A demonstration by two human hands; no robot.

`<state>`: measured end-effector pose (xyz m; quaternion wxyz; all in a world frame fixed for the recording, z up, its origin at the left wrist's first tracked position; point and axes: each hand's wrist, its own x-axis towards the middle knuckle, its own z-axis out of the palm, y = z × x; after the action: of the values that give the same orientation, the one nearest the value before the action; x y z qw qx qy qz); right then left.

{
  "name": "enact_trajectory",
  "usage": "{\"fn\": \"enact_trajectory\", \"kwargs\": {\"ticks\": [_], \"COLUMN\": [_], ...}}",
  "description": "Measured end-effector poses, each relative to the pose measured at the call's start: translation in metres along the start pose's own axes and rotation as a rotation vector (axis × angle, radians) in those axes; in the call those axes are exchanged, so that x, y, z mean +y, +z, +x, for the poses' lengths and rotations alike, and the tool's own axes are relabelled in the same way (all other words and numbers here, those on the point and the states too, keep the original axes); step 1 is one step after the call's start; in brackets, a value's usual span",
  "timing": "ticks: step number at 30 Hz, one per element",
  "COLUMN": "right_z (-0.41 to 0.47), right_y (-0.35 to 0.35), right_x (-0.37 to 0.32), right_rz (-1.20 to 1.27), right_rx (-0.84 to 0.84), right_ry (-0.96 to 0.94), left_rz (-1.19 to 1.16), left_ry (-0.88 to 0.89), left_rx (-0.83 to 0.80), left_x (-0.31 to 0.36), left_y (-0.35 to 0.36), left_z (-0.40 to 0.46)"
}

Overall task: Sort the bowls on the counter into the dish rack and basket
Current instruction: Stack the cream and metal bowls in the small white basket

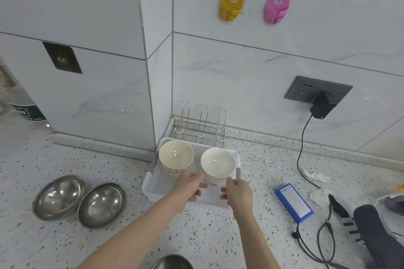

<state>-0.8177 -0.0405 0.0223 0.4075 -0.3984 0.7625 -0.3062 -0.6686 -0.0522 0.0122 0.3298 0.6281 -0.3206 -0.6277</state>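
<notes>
A white plastic basket (150, 183) stands on the counter near the wall corner. Inside it, at the back left, sits a stack of cream bowls (176, 155). A second stack of white bowls (218, 164) is over the basket's right side, held from both sides: my left hand (189, 188) grips its left flank and my right hand (237, 191) grips its right flank. Behind the basket stands a wire dish rack (200, 130) with nothing in it. Two steel bowls (58, 196) (101, 204) lean on the counter at the left. Another steel bowl (172, 262) peeks in at the bottom edge.
A blue battery pack (294, 202) with black cables lies right of the basket, beside crumpled tissue (316, 177). A charger (321, 107) hangs from a wall socket. Dark fabric with striped straps (371, 231) fills the lower right. A green-labelled bottle (28, 111) stands far left.
</notes>
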Motion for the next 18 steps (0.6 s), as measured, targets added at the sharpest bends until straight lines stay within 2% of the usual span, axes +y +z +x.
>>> {"fn": "enact_trajectory", "kwargs": {"ticks": [4, 11, 18], "right_z": [-0.035, -0.092, -0.140], "right_y": [-0.001, 0.045, 0.126], "right_x": [-0.007, -0.024, -0.014], "right_rz": [0.078, 0.146, -0.059], "right_rx": [0.043, -0.139, -0.282], "right_ry": [-0.076, -0.062, 0.018], "left_rz": [-0.045, -0.162, -0.113], "left_ry": [0.058, 0.073, 0.091], "left_rx": [0.031, 0.136, 0.379], "left_x": [-0.004, -0.020, -0.042], "left_y": [-0.038, -0.102, -0.203], "left_z": [-0.028, -0.066, -0.083]}}
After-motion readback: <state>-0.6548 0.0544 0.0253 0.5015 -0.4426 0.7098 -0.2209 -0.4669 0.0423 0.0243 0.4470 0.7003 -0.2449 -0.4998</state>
